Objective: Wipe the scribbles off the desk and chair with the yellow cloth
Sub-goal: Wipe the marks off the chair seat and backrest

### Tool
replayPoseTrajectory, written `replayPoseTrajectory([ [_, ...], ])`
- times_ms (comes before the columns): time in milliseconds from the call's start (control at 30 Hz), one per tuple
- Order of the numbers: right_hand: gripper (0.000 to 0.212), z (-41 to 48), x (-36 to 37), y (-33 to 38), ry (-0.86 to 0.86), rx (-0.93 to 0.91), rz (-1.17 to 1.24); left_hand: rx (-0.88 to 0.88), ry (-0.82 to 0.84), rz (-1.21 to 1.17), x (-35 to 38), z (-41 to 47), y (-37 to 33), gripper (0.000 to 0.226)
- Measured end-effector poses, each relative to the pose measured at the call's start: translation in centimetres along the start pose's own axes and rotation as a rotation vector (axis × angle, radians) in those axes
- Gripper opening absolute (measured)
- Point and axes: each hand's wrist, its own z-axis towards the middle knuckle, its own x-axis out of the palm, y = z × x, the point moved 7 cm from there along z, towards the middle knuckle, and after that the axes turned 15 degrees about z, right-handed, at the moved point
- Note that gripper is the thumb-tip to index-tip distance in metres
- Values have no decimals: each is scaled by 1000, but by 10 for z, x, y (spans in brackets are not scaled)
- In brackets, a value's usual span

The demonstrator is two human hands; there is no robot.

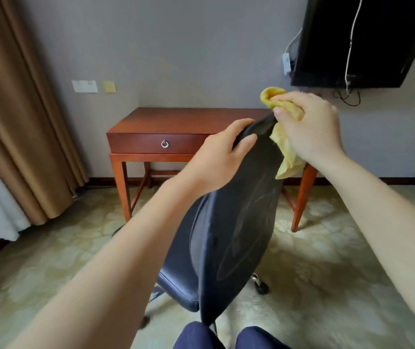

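Cloth [282,107] yellow, bunched in right hand [311,127], against chair [236,222] top

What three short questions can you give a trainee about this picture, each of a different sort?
1. True or false: the left hand grips the top edge of the chair back.
2. Which hand holds the yellow cloth? A) left B) right C) both
3. Fill in: the drawer of the desk has a metal ___ as its pull.

Key: 1 true. 2 B, the right hand. 3 ring.
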Motion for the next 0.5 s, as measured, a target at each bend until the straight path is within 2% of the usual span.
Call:
replayPoseTrajectory([
  [333, 24, -35, 53, 63, 109, -451, 176, -176, -85, -91, -74, -56, 83, 32],
  [500, 22, -33, 45, 56, -25, -552, 127, -267, -275, 28, -106, -72, 114, 33],
])
